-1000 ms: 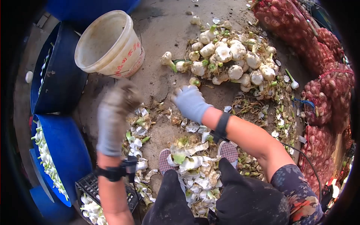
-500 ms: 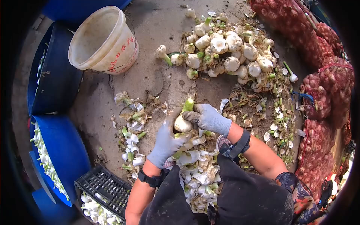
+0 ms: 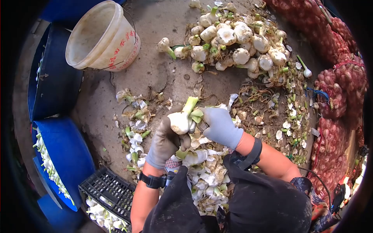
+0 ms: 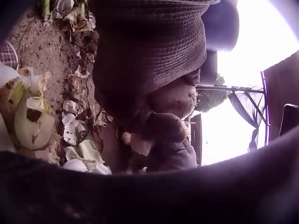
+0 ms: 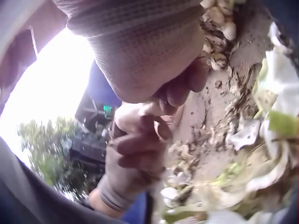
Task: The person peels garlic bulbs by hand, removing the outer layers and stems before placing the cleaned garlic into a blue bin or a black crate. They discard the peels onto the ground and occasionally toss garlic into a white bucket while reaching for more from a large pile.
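In the head view a white garlic bulb (image 3: 180, 123) with a short green stem is held between two gloved hands above the peelings. The left hand (image 3: 163, 141) grips the bulb from the left and below, fingers curled round it. At its right side the right hand (image 3: 221, 126) pinches a strip of leafy skin (image 3: 197, 115) that bends away from the stem. The left wrist view shows part of the bulb (image 4: 174, 99) behind the dark glove (image 4: 149, 60). In the right wrist view both gloves meet at the bulb (image 5: 131, 116), partly covered by fingers.
A pile of untrimmed garlic (image 3: 241, 46) lies on the ground beyond the hands. The white bucket (image 3: 124, 50) stands at upper left. Blue tubs (image 3: 74, 155) and a black crate (image 3: 110, 190) are at left, red net sacks (image 3: 330, 151) at right, peelings (image 3: 208, 174) between the feet.
Both hands came together from apart, with a garlic bulb now between them. Since half a second ago the bulb has turned and shifted slightly left, and a strip of skin has folded away from its stem.
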A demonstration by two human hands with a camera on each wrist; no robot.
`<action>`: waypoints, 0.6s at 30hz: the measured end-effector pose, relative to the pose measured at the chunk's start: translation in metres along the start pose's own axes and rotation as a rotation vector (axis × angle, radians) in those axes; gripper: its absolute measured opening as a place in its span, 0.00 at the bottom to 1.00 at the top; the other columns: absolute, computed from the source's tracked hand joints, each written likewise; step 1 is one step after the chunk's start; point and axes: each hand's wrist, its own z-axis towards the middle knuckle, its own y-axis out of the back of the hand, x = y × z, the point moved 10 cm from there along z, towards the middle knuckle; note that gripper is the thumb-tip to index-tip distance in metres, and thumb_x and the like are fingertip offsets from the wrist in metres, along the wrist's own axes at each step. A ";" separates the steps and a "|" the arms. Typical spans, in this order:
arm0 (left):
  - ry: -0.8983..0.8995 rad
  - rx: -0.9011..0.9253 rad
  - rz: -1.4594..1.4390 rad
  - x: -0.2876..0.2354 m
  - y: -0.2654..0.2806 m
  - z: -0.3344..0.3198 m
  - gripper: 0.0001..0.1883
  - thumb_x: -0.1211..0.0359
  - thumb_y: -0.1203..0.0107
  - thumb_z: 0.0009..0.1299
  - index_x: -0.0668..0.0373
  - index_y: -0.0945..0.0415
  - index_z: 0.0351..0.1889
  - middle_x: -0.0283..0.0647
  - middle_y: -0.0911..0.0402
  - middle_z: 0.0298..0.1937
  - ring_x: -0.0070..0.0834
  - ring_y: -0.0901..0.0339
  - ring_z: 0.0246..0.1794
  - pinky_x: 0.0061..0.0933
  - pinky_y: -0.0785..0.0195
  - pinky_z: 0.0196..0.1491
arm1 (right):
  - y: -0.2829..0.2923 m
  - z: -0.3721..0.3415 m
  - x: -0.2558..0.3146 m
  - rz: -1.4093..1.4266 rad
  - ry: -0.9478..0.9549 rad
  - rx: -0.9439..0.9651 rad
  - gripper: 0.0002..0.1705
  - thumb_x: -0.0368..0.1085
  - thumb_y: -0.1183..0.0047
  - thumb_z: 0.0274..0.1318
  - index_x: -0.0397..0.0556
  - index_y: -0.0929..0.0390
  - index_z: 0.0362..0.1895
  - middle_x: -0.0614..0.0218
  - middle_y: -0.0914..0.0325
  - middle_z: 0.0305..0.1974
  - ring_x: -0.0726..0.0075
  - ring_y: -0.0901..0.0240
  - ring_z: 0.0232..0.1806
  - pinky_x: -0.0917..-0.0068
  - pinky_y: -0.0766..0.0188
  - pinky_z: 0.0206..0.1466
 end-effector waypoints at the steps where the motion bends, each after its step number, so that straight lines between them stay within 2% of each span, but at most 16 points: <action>1: 0.037 0.010 -0.063 0.004 0.002 0.002 0.40 0.41 0.48 0.67 0.53 0.46 0.70 0.44 0.21 0.40 0.28 0.21 0.24 0.23 0.26 0.25 | 0.000 -0.001 0.003 0.170 0.097 -0.074 0.14 0.38 0.45 0.57 0.46 0.23 0.46 0.53 0.21 0.34 0.46 0.23 0.35 0.60 0.27 0.40; 2: 0.071 0.021 -0.125 0.007 0.004 0.004 0.41 0.40 0.50 0.67 0.53 0.48 0.70 0.43 0.21 0.39 0.28 0.22 0.22 0.23 0.27 0.23 | 0.003 -0.002 0.006 0.340 0.195 -0.147 0.15 0.38 0.43 0.57 0.46 0.23 0.47 0.54 0.20 0.37 0.51 0.22 0.37 0.61 0.27 0.42; 3: 0.058 -0.015 -0.096 0.007 0.009 0.006 0.41 0.44 0.47 0.68 0.52 0.52 0.72 0.42 0.21 0.38 0.27 0.23 0.19 0.22 0.28 0.22 | -0.005 0.004 -0.004 0.756 0.089 -0.095 0.17 0.37 0.42 0.56 0.43 0.24 0.48 0.60 0.20 0.41 0.66 0.22 0.41 0.68 0.26 0.44; 4: 0.061 -0.012 -0.095 0.006 0.007 0.004 0.41 0.44 0.47 0.68 0.52 0.52 0.72 0.42 0.21 0.38 0.27 0.23 0.19 0.22 0.28 0.22 | -0.002 0.005 -0.003 0.756 0.087 -0.099 0.17 0.37 0.42 0.56 0.43 0.24 0.48 0.60 0.20 0.41 0.66 0.22 0.41 0.68 0.26 0.44; 6: 0.050 0.005 0.469 0.001 -0.001 0.000 0.46 0.47 0.39 0.63 0.54 0.52 0.72 0.42 0.21 0.37 0.27 0.22 0.21 0.22 0.30 0.20 | -0.028 0.004 -0.012 1.218 -0.214 0.174 0.16 0.35 0.41 0.57 0.41 0.24 0.48 0.67 0.20 0.40 0.77 0.24 0.40 0.76 0.27 0.41; 7: 0.023 -0.019 0.533 -0.003 0.000 0.000 0.45 0.53 0.38 0.65 0.55 0.54 0.73 0.43 0.20 0.38 0.26 0.21 0.24 0.22 0.27 0.23 | -0.038 0.007 -0.024 1.121 -0.229 0.236 0.14 0.33 0.43 0.58 0.40 0.23 0.47 0.69 0.20 0.38 0.80 0.24 0.36 0.82 0.28 0.38; 8: 0.024 -0.020 0.537 -0.001 0.002 0.001 0.45 0.53 0.38 0.65 0.55 0.54 0.73 0.43 0.20 0.38 0.26 0.21 0.24 0.22 0.27 0.23 | -0.038 0.008 -0.025 1.125 -0.227 0.236 0.14 0.33 0.43 0.58 0.40 0.23 0.47 0.69 0.20 0.38 0.80 0.24 0.36 0.82 0.28 0.38; 10: -0.005 -0.230 0.400 -0.003 0.027 -0.001 0.41 0.53 0.41 0.67 0.57 0.52 0.72 0.45 0.20 0.40 0.26 0.21 0.24 0.22 0.25 0.26 | -0.033 0.010 -0.027 0.979 -0.187 0.176 0.11 0.31 0.44 0.58 0.40 0.22 0.45 0.71 0.20 0.35 0.82 0.26 0.33 0.83 0.29 0.36; 11: 0.000 -0.297 0.295 -0.005 0.035 -0.002 0.37 0.51 0.43 0.68 0.57 0.46 0.70 0.45 0.20 0.44 0.26 0.22 0.25 0.23 0.23 0.30 | -0.027 0.007 -0.022 0.977 -0.142 0.155 0.11 0.31 0.45 0.58 0.41 0.21 0.44 0.72 0.21 0.34 0.84 0.28 0.32 0.83 0.31 0.34; 12: -0.003 -0.302 0.295 -0.003 0.039 0.000 0.37 0.51 0.43 0.68 0.57 0.46 0.70 0.45 0.20 0.44 0.26 0.22 0.25 0.23 0.23 0.30 | -0.026 0.005 -0.019 0.978 -0.139 0.160 0.11 0.31 0.45 0.58 0.41 0.21 0.44 0.72 0.21 0.34 0.84 0.28 0.32 0.83 0.31 0.34; 14: -0.194 -0.359 0.573 -0.018 0.044 0.003 0.34 0.51 0.45 0.70 0.59 0.41 0.67 0.43 0.22 0.48 0.26 0.21 0.35 0.23 0.23 0.38 | -0.027 0.004 -0.018 0.924 -0.172 0.162 0.14 0.34 0.47 0.57 0.39 0.21 0.45 0.71 0.21 0.35 0.84 0.30 0.35 0.79 0.30 0.38; 15: -0.251 -0.302 0.684 -0.028 0.027 0.002 0.26 0.61 0.42 0.69 0.64 0.33 0.61 0.40 0.24 0.47 0.22 0.24 0.43 0.22 0.26 0.45 | -0.033 0.006 -0.020 1.011 -0.259 0.186 0.13 0.34 0.47 0.57 0.40 0.21 0.45 0.71 0.21 0.34 0.83 0.31 0.35 0.78 0.31 0.39; 16: -0.252 -0.303 0.683 -0.032 0.023 0.001 0.26 0.61 0.42 0.69 0.64 0.33 0.61 0.40 0.24 0.47 0.22 0.24 0.43 0.22 0.26 0.45 | -0.030 0.005 -0.017 1.010 -0.259 0.187 0.13 0.34 0.47 0.57 0.40 0.21 0.45 0.71 0.21 0.34 0.83 0.31 0.35 0.78 0.31 0.39; 18: -0.205 -0.251 0.418 -0.031 0.019 0.002 0.27 0.66 0.37 0.64 0.65 0.32 0.59 0.37 0.24 0.47 0.21 0.25 0.43 0.22 0.28 0.50 | -0.022 0.001 0.005 0.840 -0.101 0.278 0.11 0.32 0.47 0.59 0.43 0.22 0.46 0.74 0.21 0.36 0.83 0.31 0.36 0.80 0.30 0.38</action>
